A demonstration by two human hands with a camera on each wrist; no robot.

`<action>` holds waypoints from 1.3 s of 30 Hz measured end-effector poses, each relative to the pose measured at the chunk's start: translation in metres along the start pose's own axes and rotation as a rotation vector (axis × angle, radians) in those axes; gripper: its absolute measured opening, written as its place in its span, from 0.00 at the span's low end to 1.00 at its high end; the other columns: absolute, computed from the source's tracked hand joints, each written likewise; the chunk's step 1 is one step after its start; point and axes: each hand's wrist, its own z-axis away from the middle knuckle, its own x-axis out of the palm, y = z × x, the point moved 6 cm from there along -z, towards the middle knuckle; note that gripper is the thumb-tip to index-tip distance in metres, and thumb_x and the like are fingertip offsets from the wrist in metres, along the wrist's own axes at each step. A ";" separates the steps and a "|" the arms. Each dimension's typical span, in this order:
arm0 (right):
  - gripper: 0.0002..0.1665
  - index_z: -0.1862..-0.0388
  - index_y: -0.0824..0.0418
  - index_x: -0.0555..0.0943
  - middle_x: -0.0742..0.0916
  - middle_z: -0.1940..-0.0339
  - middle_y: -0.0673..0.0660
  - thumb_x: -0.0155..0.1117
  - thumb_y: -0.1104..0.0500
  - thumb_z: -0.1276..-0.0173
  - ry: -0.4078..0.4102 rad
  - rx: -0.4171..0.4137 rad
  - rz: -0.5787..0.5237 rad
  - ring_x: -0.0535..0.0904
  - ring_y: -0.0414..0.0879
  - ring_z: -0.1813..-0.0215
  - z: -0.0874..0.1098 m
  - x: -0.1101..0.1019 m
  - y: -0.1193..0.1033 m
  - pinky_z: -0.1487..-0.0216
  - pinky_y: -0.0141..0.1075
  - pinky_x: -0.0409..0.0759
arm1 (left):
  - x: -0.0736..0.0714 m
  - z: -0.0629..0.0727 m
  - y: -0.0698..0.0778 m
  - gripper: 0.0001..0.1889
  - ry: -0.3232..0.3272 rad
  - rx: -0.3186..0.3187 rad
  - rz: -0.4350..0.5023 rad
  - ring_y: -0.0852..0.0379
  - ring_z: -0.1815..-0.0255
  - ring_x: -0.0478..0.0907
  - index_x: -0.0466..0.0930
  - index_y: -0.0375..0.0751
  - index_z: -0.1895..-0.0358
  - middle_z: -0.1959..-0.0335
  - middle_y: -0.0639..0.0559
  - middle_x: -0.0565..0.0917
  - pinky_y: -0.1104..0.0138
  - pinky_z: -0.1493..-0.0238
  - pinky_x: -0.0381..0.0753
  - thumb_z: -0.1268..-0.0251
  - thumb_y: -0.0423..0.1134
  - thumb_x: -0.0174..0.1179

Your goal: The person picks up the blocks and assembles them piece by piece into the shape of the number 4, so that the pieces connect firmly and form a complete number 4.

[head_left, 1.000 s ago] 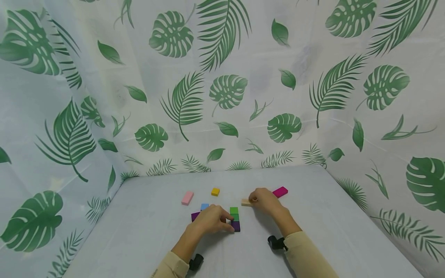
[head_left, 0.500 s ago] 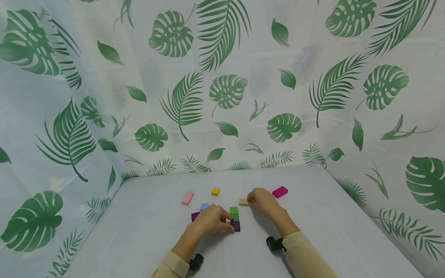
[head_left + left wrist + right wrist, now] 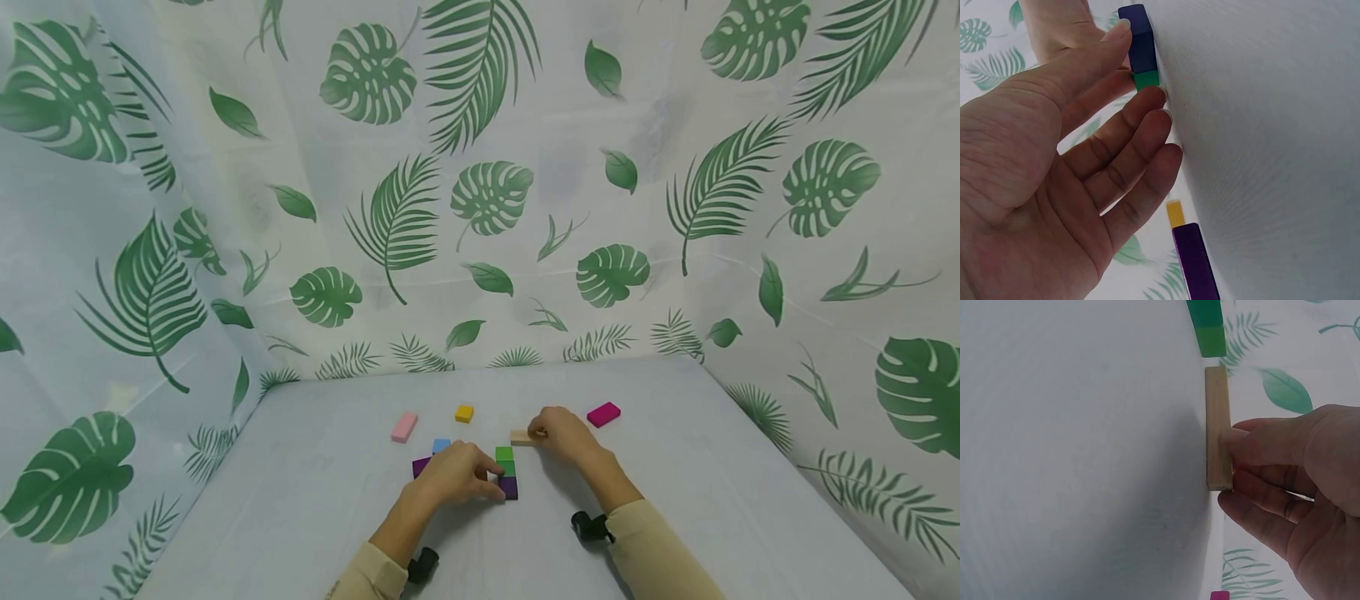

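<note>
Right now my right hand (image 3: 564, 435) pinches the wooden block (image 3: 521, 437) near one end, thumb on one side and fingers curled in behind, so its free end points to my left. That end sits just beyond the far end of the green-and-purple row (image 3: 508, 470), with a narrow gap showing in the right wrist view. I can't tell whether the block rests on the counter (image 3: 300, 508) or is slightly raised.

My left hand (image 3: 459, 473) is loosely open, fingers gently bent and spread from the thumb; thumb and index tips lie at the left side of the row, without wrapping round it. Behind that hand, partly hidden, are a blue block (image 3: 442, 446) and a purple block (image 3: 422, 467).

Farther out lie a pink block (image 3: 405, 427) and a yellow block (image 3: 464, 414), with a magenta block (image 3: 603, 415) beyond my right hand. The counter is pale and smooth-looking, and white curtains (image 3: 555, 167) printed with green leaves hang behind it and at both sides.
</note>
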 end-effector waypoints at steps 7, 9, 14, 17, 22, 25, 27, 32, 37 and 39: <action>0.05 0.62 0.62 0.92 0.91 0.61 0.55 0.73 0.68 0.34 -0.001 0.010 -0.014 0.85 0.51 0.54 0.001 0.000 -0.003 0.46 0.50 0.83 | 0.000 0.001 0.000 0.19 -0.001 -0.002 0.005 0.69 0.74 0.75 0.92 0.51 0.48 0.73 0.66 0.86 0.73 0.74 0.74 0.43 0.49 0.78; 0.05 0.62 0.62 0.92 0.91 0.61 0.55 0.73 0.69 0.34 -0.002 0.012 -0.016 0.85 0.51 0.55 0.000 0.000 -0.004 0.47 0.50 0.83 | 0.000 0.001 0.000 0.19 -0.001 -0.002 0.008 0.69 0.74 0.75 0.92 0.51 0.48 0.73 0.66 0.86 0.73 0.74 0.73 0.43 0.49 0.78; 0.05 0.61 0.62 0.92 0.91 0.61 0.55 0.72 0.68 0.33 -0.017 0.017 -0.020 0.85 0.50 0.55 0.000 0.001 -0.005 0.47 0.50 0.83 | 0.001 0.000 -0.001 0.19 -0.004 -0.001 0.008 0.69 0.74 0.74 0.92 0.51 0.48 0.73 0.67 0.85 0.73 0.74 0.73 0.43 0.50 0.78; 0.05 0.61 0.62 0.92 0.91 0.61 0.55 0.72 0.69 0.33 -0.018 0.009 -0.017 0.85 0.50 0.55 0.000 0.001 -0.007 0.47 0.49 0.83 | 0.001 0.000 -0.001 0.19 -0.003 -0.001 0.008 0.69 0.74 0.74 0.92 0.51 0.48 0.73 0.67 0.86 0.73 0.74 0.73 0.43 0.50 0.78; 0.05 0.61 0.63 0.92 0.91 0.61 0.55 0.72 0.69 0.33 -0.014 -0.005 -0.018 0.85 0.50 0.56 0.000 0.000 -0.010 0.47 0.50 0.83 | 0.001 -0.001 -0.002 0.19 -0.002 0.001 0.008 0.69 0.73 0.75 0.92 0.51 0.48 0.73 0.67 0.86 0.73 0.74 0.74 0.43 0.50 0.78; 0.05 0.61 0.63 0.92 0.91 0.61 0.55 0.72 0.69 0.34 -0.011 -0.011 -0.019 0.85 0.51 0.55 0.000 0.000 -0.012 0.47 0.50 0.83 | 0.001 -0.001 -0.003 0.19 -0.003 0.000 0.007 0.69 0.74 0.75 0.92 0.51 0.48 0.73 0.67 0.86 0.73 0.74 0.74 0.43 0.50 0.78; 0.06 0.61 0.63 0.92 0.91 0.61 0.55 0.72 0.69 0.34 -0.013 -0.009 -0.030 0.85 0.51 0.55 0.000 0.000 -0.013 0.46 0.50 0.83 | 0.001 -0.001 -0.003 0.19 -0.003 -0.001 0.006 0.69 0.74 0.75 0.92 0.52 0.48 0.73 0.67 0.86 0.73 0.74 0.73 0.43 0.50 0.78; 0.06 0.60 0.65 0.92 0.92 0.61 0.56 0.72 0.70 0.34 -0.020 -0.006 -0.047 0.86 0.53 0.54 -0.001 0.003 -0.014 0.45 0.50 0.83 | 0.001 -0.001 -0.003 0.19 -0.004 -0.002 0.008 0.69 0.74 0.74 0.92 0.51 0.48 0.74 0.67 0.85 0.73 0.74 0.73 0.43 0.50 0.78; 0.06 0.61 0.64 0.92 0.92 0.61 0.55 0.72 0.70 0.34 -0.024 -0.025 -0.035 0.86 0.52 0.54 -0.003 0.005 -0.017 0.45 0.50 0.83 | 0.001 -0.001 -0.002 0.19 -0.002 0.006 0.010 0.69 0.75 0.74 0.92 0.51 0.49 0.74 0.67 0.85 0.73 0.75 0.73 0.43 0.50 0.78; 0.06 0.61 0.64 0.92 0.92 0.62 0.55 0.72 0.70 0.34 -0.027 -0.035 -0.031 0.86 0.52 0.55 -0.003 0.006 -0.019 0.46 0.50 0.83 | 0.001 -0.001 -0.002 0.19 0.000 0.011 0.010 0.69 0.75 0.74 0.92 0.51 0.49 0.74 0.67 0.85 0.73 0.75 0.73 0.43 0.50 0.78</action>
